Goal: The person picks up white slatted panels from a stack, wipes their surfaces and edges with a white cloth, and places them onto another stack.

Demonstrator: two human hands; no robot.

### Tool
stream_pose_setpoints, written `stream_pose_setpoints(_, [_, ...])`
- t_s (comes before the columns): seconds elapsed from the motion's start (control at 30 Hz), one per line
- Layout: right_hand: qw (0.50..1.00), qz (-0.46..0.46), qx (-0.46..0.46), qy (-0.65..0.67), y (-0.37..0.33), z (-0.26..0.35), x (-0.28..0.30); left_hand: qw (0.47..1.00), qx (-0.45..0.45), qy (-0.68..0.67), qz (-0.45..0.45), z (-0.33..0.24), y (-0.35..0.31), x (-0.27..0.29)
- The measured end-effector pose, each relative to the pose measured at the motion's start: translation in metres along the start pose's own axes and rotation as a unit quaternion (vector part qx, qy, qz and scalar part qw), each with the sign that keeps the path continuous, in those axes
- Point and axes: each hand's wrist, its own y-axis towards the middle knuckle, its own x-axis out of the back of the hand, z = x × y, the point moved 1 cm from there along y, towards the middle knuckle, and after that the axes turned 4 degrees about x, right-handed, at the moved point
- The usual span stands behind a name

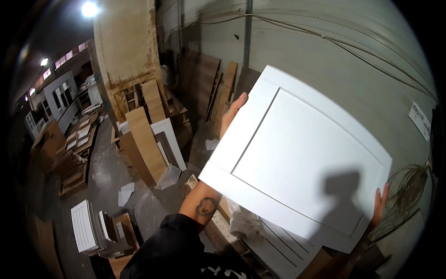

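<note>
A white cabinet door panel (297, 153) with a recessed centre and a raised frame is held up in front of me, tilted. My left hand (234, 111) grips its left edge, the thumb showing at the upper left and the rest of the fingers hidden behind. At the lower right edge my right hand (380, 207) holds the panel, with only some fingertips visible. A head-and-shoulders shadow falls on the panel's lower right. Beneath it lies a white grooved panel (290, 251), partly covered, beside crumpled whitish wrapping (251, 222).
Stacked white grooved panels (86, 228) stand on the floor at lower left. Wooden boards (146, 139) and a white frame (169, 137) lean by a column (125, 42). Coiled cable (409, 190) hangs at right against the wall (334, 60). Paper scraps (126, 193) litter the floor.
</note>
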Motion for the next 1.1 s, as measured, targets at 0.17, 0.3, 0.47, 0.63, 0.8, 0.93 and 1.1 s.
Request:
stream_pose_setpoints(0.17, [0.971,0.039,0.195,-0.131,0.014,-0.015,0.019,0.941,-0.163,0.207,-0.211,0.010,-0.013,-0.034])
stream_pose_setpoints(0.3, [0.926,-0.019,-0.274,0.260,-0.018,-0.018,-0.034,0.991,-0.043,0.108,-0.064,-0.014,-0.024,-0.023])
stream_pose_setpoints(0.47, [0.889,-0.045,-0.353,0.287,-0.022,0.020,-0.045,0.928,-0.066,0.317,-0.182,-0.023,-0.038,-0.050])
stream_pose_setpoints(0.63, [0.928,-0.036,-0.296,0.221,-0.022,0.041,-0.038,0.878,-0.042,0.435,-0.195,-0.028,-0.056,-0.044])
stream_pose_setpoints(0.8, [0.978,-0.013,-0.176,0.115,-0.015,0.039,-0.006,0.833,-0.095,0.519,-0.168,-0.022,-0.057,-0.012])
stream_pose_setpoints(0.93, [0.999,0.027,0.009,0.014,0.003,0.046,0.009,0.769,-0.113,0.575,-0.256,-0.044,-0.086,0.055])
stream_pose_setpoints(1.1, [0.997,0.075,0.020,0.029,0.045,0.083,-0.010,0.786,-0.107,0.547,-0.266,-0.081,-0.104,0.070])
